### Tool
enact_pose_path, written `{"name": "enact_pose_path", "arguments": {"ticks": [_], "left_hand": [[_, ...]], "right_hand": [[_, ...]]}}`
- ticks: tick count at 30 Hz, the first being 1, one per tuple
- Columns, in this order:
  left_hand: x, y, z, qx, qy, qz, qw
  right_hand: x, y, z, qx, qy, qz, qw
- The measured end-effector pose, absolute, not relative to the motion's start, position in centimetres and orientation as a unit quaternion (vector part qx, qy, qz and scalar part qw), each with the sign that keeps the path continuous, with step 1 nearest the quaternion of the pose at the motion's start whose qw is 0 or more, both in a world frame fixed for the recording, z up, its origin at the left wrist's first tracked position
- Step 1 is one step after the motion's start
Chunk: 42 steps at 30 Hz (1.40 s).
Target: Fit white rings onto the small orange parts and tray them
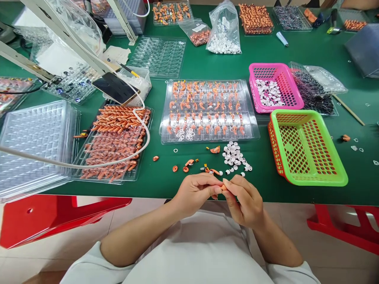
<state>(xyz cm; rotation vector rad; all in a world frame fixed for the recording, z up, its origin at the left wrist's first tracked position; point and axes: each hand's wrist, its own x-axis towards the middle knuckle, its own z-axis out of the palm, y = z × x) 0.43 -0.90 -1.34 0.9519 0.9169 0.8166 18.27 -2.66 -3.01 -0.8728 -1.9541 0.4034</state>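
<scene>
My left hand [197, 193] and my right hand [246, 200] meet at the table's front edge. Between their fingertips is a small orange plastic piece [224, 187], pinched from both sides and mostly covered by the fingers. Just beyond the hands lies a loose pile of small white round discs [233, 152]. Several loose orange parts lie to its left, among them a curved one [189, 162] and a round one [175, 169]. Farther back, a clear plastic tray [251, 108] bears rows of orange parts, with white rings at its front left.
To the right are a green basket [314, 182] and a pink basket [278, 67] with white pieces in it. On the left, a white cable [147, 132] loops over trays of orange parts [109, 152], beside stacked clear trays [26, 138] and a phone [115, 87] leaning on a box.
</scene>
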Motion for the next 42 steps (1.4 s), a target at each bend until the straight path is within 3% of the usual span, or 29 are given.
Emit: {"name": "enact_pose_path", "arguments": {"ticks": [16, 24, 42], "left_hand": [[0.2, -0.7, -1.0, 0.402, 0.434, 0.358, 0.722], [-0.7, 0.7, -1.4, 0.492, 0.435, 0.322, 0.683], [-1.2, 2.4, -1.1, 0.400, 0.402, 0.217, 0.795]], "right_hand": [[18.1, -2.6, -3.6, -0.349, -0.790, 0.195, 0.465], [18.6, -1.6, -3.9, -0.346, -0.813, 0.179, 0.433], [19.3, -0.8, -3.2, -0.318, -0.885, 0.081, 0.329]]}}
